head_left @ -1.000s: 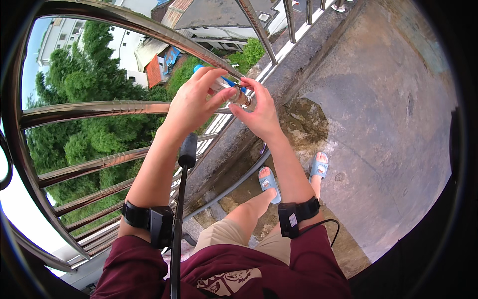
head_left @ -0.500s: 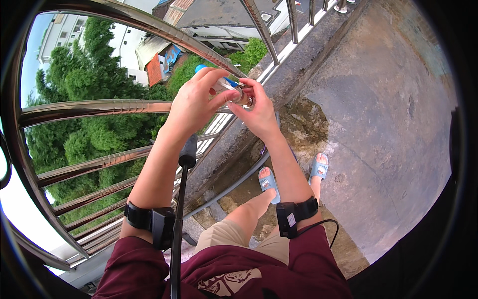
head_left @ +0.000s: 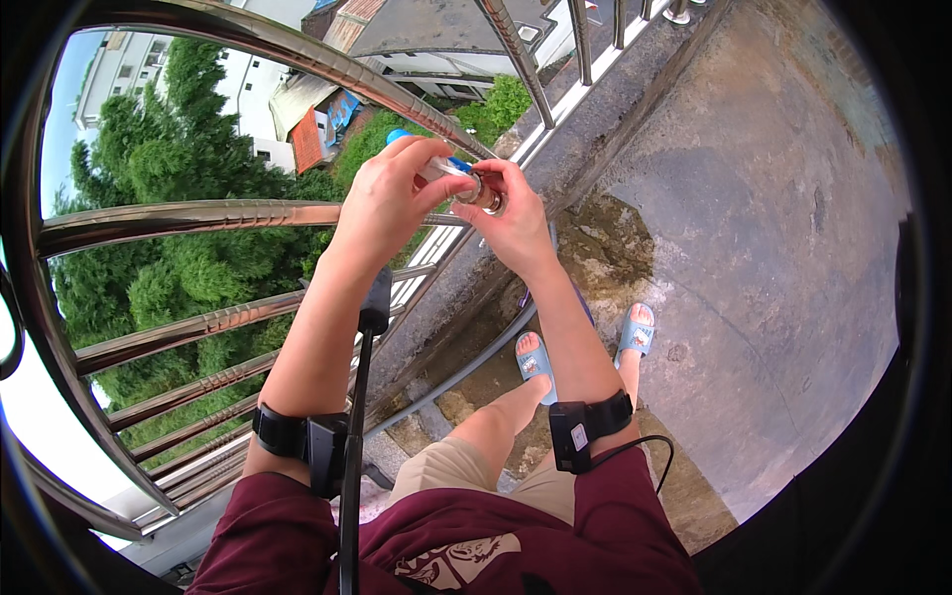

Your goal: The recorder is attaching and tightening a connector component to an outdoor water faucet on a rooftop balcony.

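Note:
Both my hands are raised in front of the metal railing, gripping one small tube-shaped thing with a blue end, a clear or whitish body and a shiny brownish-metal end piece. My left hand is closed round the body, thumb on the near side and fingers over the top. Around the metal end piece, my right hand curls with thumb and fingertips pinching it. My fingers cover much of the thing, so its exact kind cannot be made out.
A polished metal railing runs along the left and top, with trees and buildings beyond. A concrete ledge and a grey hose lie at its foot. A black rod stands between my arms.
The fingers of my right hand have shifted slightly on the metal end piece, showing a little more of it. My left hand keeps its hold almost unmoved.

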A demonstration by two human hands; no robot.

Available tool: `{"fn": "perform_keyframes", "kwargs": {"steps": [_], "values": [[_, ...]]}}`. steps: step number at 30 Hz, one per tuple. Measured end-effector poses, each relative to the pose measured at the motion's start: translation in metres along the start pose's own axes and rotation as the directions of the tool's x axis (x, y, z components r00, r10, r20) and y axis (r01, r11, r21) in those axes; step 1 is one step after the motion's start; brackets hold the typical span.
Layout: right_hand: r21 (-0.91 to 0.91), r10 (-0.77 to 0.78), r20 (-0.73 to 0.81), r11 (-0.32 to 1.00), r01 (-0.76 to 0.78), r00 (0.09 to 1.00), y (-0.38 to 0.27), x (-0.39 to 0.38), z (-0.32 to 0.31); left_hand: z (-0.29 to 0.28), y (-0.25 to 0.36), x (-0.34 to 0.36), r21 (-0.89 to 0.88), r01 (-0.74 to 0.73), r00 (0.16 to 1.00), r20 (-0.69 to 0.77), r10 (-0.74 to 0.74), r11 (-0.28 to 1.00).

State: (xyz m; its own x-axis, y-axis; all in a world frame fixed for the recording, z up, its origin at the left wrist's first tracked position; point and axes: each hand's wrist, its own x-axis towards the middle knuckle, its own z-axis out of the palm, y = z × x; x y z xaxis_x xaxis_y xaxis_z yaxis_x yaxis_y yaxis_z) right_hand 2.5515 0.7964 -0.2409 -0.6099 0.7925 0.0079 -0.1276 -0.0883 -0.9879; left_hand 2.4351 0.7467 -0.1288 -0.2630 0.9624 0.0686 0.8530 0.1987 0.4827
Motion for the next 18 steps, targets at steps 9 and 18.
{"fn": "perform_keyframes", "kwargs": {"steps": [9,18], "values": [[-0.037,-0.301,-0.047,0.953,0.300,0.952,0.015,0.001,0.003,-0.001,0.001,-0.001,0.021,0.034,0.999,0.023,-0.034,0.999],[-0.044,-0.346,0.025,0.937,0.346,0.938,0.029,0.002,0.012,-0.004,0.001,0.000,-0.013,0.002,0.997,0.078,-0.001,1.000]]}}
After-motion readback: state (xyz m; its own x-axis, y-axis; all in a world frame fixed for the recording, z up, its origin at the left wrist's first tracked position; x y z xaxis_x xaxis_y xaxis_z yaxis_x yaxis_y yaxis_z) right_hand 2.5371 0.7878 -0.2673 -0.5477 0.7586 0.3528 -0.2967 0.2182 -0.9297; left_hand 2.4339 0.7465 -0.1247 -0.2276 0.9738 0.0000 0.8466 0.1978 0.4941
